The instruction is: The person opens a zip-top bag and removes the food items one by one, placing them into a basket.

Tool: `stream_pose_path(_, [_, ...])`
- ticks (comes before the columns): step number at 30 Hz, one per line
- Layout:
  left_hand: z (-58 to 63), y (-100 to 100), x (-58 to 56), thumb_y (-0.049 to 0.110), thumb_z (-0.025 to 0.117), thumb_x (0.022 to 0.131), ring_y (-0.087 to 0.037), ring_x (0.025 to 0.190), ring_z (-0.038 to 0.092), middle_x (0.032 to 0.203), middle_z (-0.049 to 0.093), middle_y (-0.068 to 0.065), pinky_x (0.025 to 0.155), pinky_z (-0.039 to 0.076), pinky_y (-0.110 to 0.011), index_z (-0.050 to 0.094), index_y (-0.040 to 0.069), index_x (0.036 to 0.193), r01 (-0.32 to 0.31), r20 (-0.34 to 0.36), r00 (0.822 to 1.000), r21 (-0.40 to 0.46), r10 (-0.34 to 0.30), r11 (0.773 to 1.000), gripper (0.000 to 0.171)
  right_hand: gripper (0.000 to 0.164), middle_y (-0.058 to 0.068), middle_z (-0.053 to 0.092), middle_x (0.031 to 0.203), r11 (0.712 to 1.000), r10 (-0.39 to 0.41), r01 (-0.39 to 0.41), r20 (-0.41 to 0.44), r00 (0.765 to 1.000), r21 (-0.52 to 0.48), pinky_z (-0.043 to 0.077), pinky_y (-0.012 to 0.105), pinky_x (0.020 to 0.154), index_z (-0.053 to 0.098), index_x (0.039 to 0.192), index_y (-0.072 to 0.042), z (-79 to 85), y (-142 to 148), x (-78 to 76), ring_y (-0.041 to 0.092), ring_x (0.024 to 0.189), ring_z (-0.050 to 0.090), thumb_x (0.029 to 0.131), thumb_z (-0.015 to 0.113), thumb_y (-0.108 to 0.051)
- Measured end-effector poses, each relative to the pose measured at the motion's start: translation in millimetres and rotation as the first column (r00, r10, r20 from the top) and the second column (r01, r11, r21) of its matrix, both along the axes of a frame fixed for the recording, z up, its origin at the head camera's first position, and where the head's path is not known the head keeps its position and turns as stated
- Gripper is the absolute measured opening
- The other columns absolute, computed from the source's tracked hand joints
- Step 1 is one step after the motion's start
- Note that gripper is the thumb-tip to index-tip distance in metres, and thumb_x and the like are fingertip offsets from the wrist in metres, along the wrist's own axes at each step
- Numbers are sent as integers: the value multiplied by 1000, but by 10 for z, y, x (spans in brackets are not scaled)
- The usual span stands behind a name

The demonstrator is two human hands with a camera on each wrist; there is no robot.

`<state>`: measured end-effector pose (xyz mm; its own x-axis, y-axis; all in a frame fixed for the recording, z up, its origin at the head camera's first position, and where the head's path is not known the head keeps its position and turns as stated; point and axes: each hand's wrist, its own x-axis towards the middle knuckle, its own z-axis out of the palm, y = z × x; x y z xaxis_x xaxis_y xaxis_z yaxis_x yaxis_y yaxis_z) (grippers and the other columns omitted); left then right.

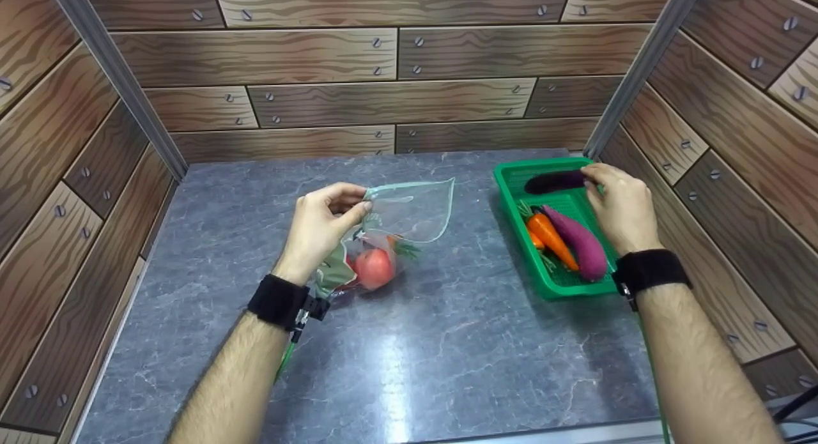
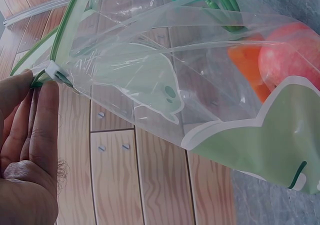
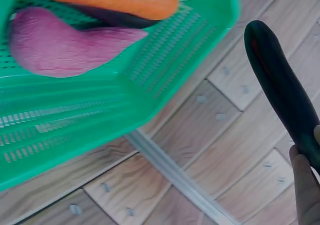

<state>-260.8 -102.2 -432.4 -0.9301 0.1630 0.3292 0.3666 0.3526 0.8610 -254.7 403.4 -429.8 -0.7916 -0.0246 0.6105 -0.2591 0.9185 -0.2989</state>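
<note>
My left hand pinches the green-edged top corner of a clear zip bag, by its white slider. The bag has green printed shapes; inside its lower part lie a round red fruit and a carrot with green leaves. My right hand grips one end of a long, dark eggplant, over the far side of the green basket. The eggplant is raised clear of the basket in the right wrist view. In the basket lie an orange carrot and a curved purple sweet potato.
More orange shows beside the carrot, mostly hidden. The basket stands near the right wall on a grey marbled table. Wood-patterned panels enclose the back and both sides. Metal posts mark the corners.
</note>
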Motion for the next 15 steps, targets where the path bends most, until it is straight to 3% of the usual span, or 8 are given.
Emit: stream_pose_path(15, [3,10,-6,14,89,107,-24,101,88,114,92,-12,88,66,-16,86,5,129,0,0,1000,-10,0,1000,25,24,35,81,134,998,-70,70,89,994,-1,65,76,102,81,133,9,-356,332,-37,60,120,79,111,73,7])
